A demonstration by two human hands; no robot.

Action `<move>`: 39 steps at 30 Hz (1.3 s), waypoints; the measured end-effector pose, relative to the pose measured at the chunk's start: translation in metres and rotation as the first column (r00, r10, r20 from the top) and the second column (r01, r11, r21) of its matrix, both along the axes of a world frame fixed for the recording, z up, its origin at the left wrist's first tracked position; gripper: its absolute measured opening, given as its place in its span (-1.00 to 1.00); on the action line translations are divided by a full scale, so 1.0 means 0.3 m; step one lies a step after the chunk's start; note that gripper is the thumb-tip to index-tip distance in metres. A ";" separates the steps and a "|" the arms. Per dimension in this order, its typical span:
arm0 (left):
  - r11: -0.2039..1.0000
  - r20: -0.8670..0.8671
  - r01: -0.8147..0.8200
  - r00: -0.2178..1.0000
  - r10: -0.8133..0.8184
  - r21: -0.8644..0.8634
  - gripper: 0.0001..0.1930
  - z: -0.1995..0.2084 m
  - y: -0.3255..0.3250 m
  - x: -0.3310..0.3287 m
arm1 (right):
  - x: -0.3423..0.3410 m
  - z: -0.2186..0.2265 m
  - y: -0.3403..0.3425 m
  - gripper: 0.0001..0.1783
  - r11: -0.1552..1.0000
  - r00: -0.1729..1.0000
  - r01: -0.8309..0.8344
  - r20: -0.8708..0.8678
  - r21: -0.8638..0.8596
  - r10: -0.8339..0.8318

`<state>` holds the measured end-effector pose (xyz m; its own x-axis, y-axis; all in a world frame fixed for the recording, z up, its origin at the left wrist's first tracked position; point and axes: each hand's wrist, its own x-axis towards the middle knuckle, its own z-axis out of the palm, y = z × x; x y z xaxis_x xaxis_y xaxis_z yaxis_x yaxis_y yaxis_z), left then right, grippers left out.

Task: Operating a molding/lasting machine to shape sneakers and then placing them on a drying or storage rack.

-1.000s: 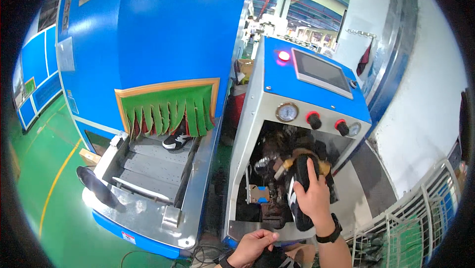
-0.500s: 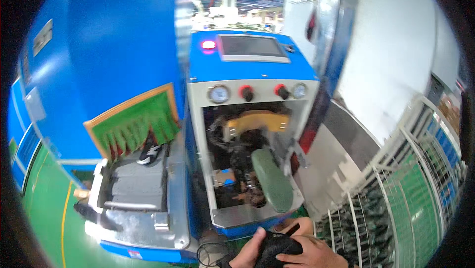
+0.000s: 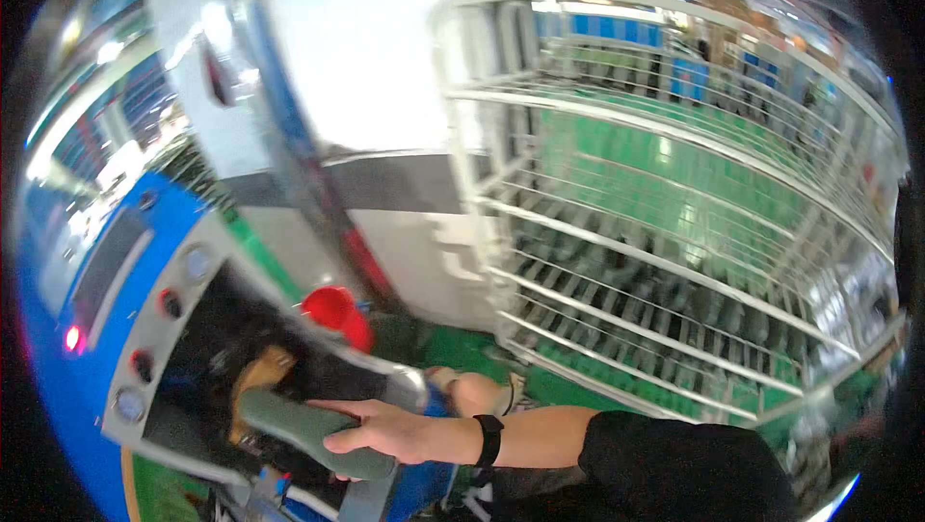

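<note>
My right hand [image 3: 390,433] reaches in from the right, with its thumb and fingers closed over the sage-green, shoe-last-shaped form [image 3: 289,423]. The form sticks out of the front opening of a blue and grey machine [image 3: 173,204]. Beside its far end, inside the opening, is a yellow-tan pad [image 3: 265,371]. A black band [image 3: 489,440] circles my right wrist, and a black sleeve covers the arm above it. My left hand does not show.
A white wire rack [image 3: 655,262] with rows of dark, shoe-like items stands on the right. Behind the machine is a red bucket [image 3: 332,310] by the pale wall. Gauges and red-ringed knobs [image 3: 143,363] line the machine's front panel. The machine's screen [image 3: 111,262] is dark.
The view has swung to the right, putting the machine at lower left. Both hands held a black, shoe-like piece earlier; now my right hand is on the green form and my left is out of view.
</note>
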<state>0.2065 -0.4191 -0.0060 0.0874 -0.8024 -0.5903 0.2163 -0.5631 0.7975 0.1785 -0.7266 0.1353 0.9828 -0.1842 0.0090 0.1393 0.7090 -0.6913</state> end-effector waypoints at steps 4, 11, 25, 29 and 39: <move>0.982 0.066 0.186 0.981 -0.183 -0.042 -0.42 0.005 -0.022 0.072 | -0.404 -0.164 -0.123 -0.30 0.952 0.952 0.306 -0.011 0.005 -0.306; 0.970 0.256 0.236 0.935 -0.245 0.067 -0.40 0.169 -0.215 0.017 | -1.316 -0.457 -0.154 -0.44 0.417 0.483 0.872 -0.318 0.257 -0.816; 0.951 0.350 0.307 0.894 -0.280 -0.026 -0.54 0.181 -0.494 -0.034 | -1.543 -0.629 -0.513 -0.53 -0.242 0.050 0.792 -0.455 0.560 -0.889; 0.979 0.368 -0.202 0.914 0.174 0.038 -0.63 0.309 -0.050 -0.119 | -1.314 -0.546 -0.469 -0.69 -0.045 -0.034 0.999 -0.398 0.017 -0.917; -0.071 0.994 -0.993 0.088 0.058 0.092 -0.52 0.386 0.939 -1.272 | -0.283 -0.548 -0.227 -0.75 0.821 0.867 -0.208 -0.489 -0.531 -0.096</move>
